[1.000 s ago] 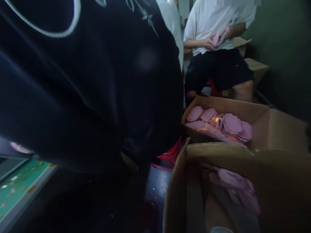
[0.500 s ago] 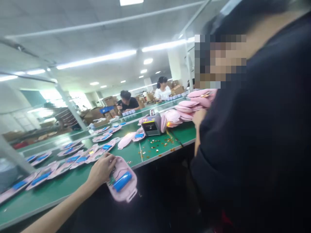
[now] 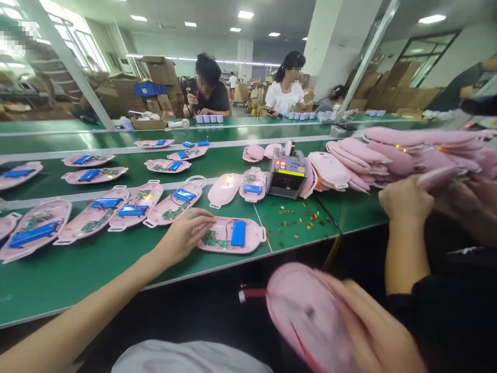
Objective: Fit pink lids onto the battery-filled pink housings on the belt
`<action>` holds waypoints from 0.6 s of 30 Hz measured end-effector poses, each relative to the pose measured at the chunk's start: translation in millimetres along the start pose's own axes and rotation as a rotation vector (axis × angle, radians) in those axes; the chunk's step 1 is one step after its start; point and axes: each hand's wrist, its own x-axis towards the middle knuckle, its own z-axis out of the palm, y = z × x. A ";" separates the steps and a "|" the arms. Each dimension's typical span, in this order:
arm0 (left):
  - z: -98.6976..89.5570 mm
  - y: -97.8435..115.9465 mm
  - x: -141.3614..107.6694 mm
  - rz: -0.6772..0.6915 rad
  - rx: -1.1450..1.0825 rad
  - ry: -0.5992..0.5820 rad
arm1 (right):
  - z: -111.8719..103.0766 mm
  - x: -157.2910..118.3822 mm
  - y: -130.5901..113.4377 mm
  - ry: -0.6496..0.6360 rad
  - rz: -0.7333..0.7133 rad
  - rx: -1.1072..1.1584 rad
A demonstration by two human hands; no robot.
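My left hand [image 3: 188, 233] grips the left end of a pink plastic shell [image 3: 252, 241] at the bench's front edge. Inside that shell lie a blue battery pack [image 3: 238, 234] and a green circuit board [image 3: 222, 242]; the shell's open side faces up. Low in front of the bench, my right hand [image 3: 373, 321] holds a pink oval cover [image 3: 298, 300], slightly blurred. Its fingers wrap the right side of the cover. A red lead with a white connector [image 3: 242, 296] sticks out to the left of this cover, and another red wire crosses its face.
Several pink shells with blue batteries [image 3: 128, 207] lie on the green bench [image 3: 116, 280]. A grey tape dispenser [image 3: 287, 176] stands behind scattered copper-coloured scraps [image 3: 303, 220]. Pink covers [image 3: 357, 155] are piled at right, where a co-worker's hand [image 3: 407, 199] holds one. Other people sit across the bench.
My left hand has brought its pink shell from in front of the bench onto the bench edge. My right hand has come into view with a pink cover. The view has turned right and levelled.
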 end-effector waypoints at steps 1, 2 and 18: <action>-1.7 -4.1 0.5 -0.053 -0.164 -0.012 | 13.8 -4.1 -24.5 -0.018 -0.034 -0.019; -2.8 -7.6 0.7 -0.129 -0.308 -0.016 | 31.8 -8.7 -49.3 -0.030 -0.073 -0.036; 7.8 -16.7 -6.2 -0.241 -0.467 0.580 | 184.6 22.5 -166.7 -0.436 -0.615 0.264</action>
